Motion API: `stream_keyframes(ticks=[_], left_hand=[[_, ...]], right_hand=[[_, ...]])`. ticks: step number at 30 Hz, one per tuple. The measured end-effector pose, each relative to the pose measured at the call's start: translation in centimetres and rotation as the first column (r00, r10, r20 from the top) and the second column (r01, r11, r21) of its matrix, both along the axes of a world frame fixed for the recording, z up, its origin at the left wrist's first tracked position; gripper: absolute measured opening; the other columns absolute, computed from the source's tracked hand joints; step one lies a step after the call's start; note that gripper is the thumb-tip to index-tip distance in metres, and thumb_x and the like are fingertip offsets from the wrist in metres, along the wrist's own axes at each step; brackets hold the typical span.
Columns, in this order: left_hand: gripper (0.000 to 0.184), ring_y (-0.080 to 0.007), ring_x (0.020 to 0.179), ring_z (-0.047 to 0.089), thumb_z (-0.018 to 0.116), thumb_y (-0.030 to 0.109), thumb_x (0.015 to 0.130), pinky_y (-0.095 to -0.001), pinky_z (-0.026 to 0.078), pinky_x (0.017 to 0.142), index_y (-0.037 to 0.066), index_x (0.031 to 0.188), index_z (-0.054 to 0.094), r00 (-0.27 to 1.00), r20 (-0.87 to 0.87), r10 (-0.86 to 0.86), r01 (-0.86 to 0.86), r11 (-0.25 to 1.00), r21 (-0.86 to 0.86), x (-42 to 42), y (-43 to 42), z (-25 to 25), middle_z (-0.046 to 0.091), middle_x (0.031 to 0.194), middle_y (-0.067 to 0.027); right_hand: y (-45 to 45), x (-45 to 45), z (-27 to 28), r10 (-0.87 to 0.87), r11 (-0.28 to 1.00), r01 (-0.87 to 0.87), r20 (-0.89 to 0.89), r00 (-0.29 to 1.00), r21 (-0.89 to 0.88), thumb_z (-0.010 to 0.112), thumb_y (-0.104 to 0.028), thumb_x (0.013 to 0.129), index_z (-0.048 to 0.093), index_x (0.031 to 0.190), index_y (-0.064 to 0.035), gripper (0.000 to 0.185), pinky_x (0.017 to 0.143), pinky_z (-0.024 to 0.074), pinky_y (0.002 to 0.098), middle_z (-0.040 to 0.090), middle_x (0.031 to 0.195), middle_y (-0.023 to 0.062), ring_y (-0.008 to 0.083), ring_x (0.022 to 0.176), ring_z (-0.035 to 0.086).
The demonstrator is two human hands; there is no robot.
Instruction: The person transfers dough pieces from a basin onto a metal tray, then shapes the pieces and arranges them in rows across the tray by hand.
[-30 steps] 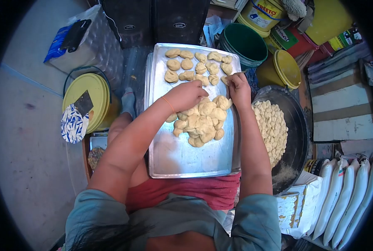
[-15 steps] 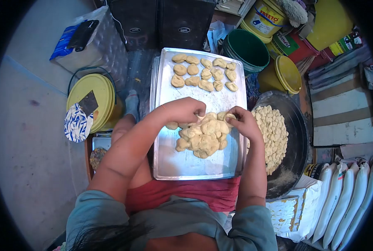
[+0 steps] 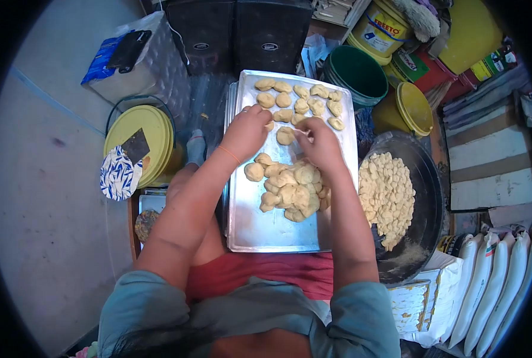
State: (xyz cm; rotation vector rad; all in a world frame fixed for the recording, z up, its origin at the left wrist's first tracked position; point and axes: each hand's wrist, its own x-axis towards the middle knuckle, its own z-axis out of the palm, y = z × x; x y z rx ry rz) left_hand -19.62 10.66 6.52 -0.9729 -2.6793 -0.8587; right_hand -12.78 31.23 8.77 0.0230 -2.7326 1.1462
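Reaching over the metal tray (image 3: 251, 230) with both hands. Left hand (image 3: 251, 128): fingers curled at a dough piece (image 3: 269, 126) by the tray's left side; grip mostly hidden, can't tell if it's closed on it. Right hand (image 3: 311, 138): narrow grip, thumb and fingers close together, just beside a round piece (image 3: 285, 136); can't tell if anything is pinched. Dough pile (image 3: 294, 190) sits mid-tray, nearer the person than both hands. Spaced pieces (image 3: 300, 105) at the far end. Black basin (image 3: 428, 185) of smaller pieces (image 3: 388, 194) to the right.
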Motion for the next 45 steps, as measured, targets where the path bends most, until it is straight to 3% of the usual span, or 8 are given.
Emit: stream_keyframes(ticks=[5, 8, 13, 17, 25, 33, 37, 45], left_hand=[[0.020, -0.0291, 0.111, 0.053, 0.069, 0.023, 0.082, -0.0432, 0.040, 0.095, 0.011, 0.097, 0.070, 0.986, -0.124, -0.109, 0.098, 0.991, -0.089, 0.8, 1.9, -0.4, 0.059, 0.102, -0.0059], [0.020, -0.0263, 0.108, 0.054, 0.069, 0.026, 0.082, -0.0421, 0.037, 0.095, 0.012, 0.097, 0.071, 0.984, -0.166, -0.064, 0.035, 0.984, -0.177, 0.2, 3.2, -1.2, 0.060, 0.100, -0.0040], [0.014, -0.0248, 0.105, 0.056, 0.067, 0.020, 0.083, -0.0424, 0.038, 0.095, 0.013, 0.094, 0.071, 0.972, -0.231, -0.041, 0.009, 0.991, -0.137, 0.3, 3.3, -1.4, 0.061, 0.100, -0.0034], [0.018, -0.0246, 0.106, 0.055, 0.066, 0.017, 0.083, -0.0424, 0.038, 0.096, 0.013, 0.100, 0.071, 0.968, -0.171, -0.186, 0.169, 0.980, -0.109, 0.5, 3.3, -0.7, 0.062, 0.103, -0.0028], [0.025, -0.0227, 0.107, 0.055, 0.067, 0.018, 0.084, -0.0410, 0.037, 0.095, 0.017, 0.109, 0.070, 0.922, -0.226, -0.313, 0.271, 0.942, -0.199, 0.6, 5.3, -1.4, 0.062, 0.105, -0.0003], [0.024, -0.0225, 0.108, 0.053, 0.068, 0.022, 0.083, -0.0407, 0.036, 0.094, 0.017, 0.107, 0.070, 0.961, -0.186, -0.205, 0.148, 0.948, -0.282, 0.4, 7.1, -1.6, 0.060, 0.105, -0.0011], [0.022, -0.0222, 0.110, 0.052, 0.068, 0.024, 0.084, -0.0419, 0.035, 0.095, 0.020, 0.106, 0.071, 0.923, -0.230, -0.309, 0.269, 0.944, -0.192, 0.9, 7.0, -1.6, 0.059, 0.112, -0.0025], [0.024, -0.0212, 0.115, 0.050, 0.066, 0.024, 0.086, -0.0428, 0.034, 0.096, 0.020, 0.109, 0.070, 0.919, -0.205, -0.335, 0.298, 0.935, -0.192, 1.3, 6.9, -1.5, 0.059, 0.117, -0.0017]], right_hand=[[5.1, 1.8, -2.6, 0.297, 0.955, -0.263, 0.395, 0.869, -0.139, 0.071, -0.020, 0.080, 0.071, 0.096, -0.0022, 0.023, 0.074, 0.0523, 0.0348, 0.070, 0.086, 0.0134, 0.0231, 0.077, 0.067], [4.1, 1.0, -1.2, 0.090, 0.984, -0.031, 0.348, 0.933, -0.173, 0.068, -0.007, 0.084, 0.067, 0.094, -0.0001, 0.012, 0.072, 0.0488, 0.0259, 0.066, 0.081, 0.0030, 0.0097, 0.073, 0.059], [3.1, -0.8, -3.1, -0.004, 0.999, 0.007, -0.085, 0.996, 0.032, 0.072, -0.007, 0.084, 0.067, 0.097, 0.0014, 0.016, 0.063, 0.0471, 0.0273, 0.061, 0.075, 0.0035, 0.0122, 0.067, 0.056], [3.6, 1.4, -1.5, -0.102, 0.990, 0.100, -0.010, 0.995, -0.095, 0.075, -0.016, 0.081, 0.070, 0.103, -0.0022, 0.026, 0.070, 0.0515, 0.0382, 0.065, 0.088, 0.0157, 0.0287, 0.075, 0.065], [7.0, 3.6, -2.9, -0.012, 0.995, 0.002, 0.103, 0.995, 0.096, 0.073, -0.014, 0.077, 0.071, 0.097, -0.0019, 0.024, 0.070, 0.0529, 0.0345, 0.068, 0.091, 0.0139, 0.0246, 0.079, 0.067], [7.9, 1.5, -3.4, -0.012, 0.932, 0.078, 0.186, 0.982, -0.353, 0.071, -0.010, 0.081, 0.069, 0.094, -0.0010, 0.016, 0.066, 0.0505, 0.0302, 0.069, 0.081, 0.0095, 0.0173, 0.069, 0.063], [7.8, 3.2, -1.6, 0.154, 0.988, -0.147, 0.336, 0.929, -0.048, 0.072, -0.006, 0.075, 0.069, 0.097, -0.0006, 0.022, 0.067, 0.0510, 0.0296, 0.067, 0.080, 0.0102, 0.0174, 0.071, 0.064], [6.6, 0.5, -4.0, -0.247, 0.951, 0.240, -0.011, 0.969, -0.195, 0.074, -0.014, 0.082, 0.070, 0.104, -0.0027, 0.025, 0.067, 0.0512, 0.0321, 0.070, 0.087, 0.0114, 0.0194, 0.072, 0.064]])
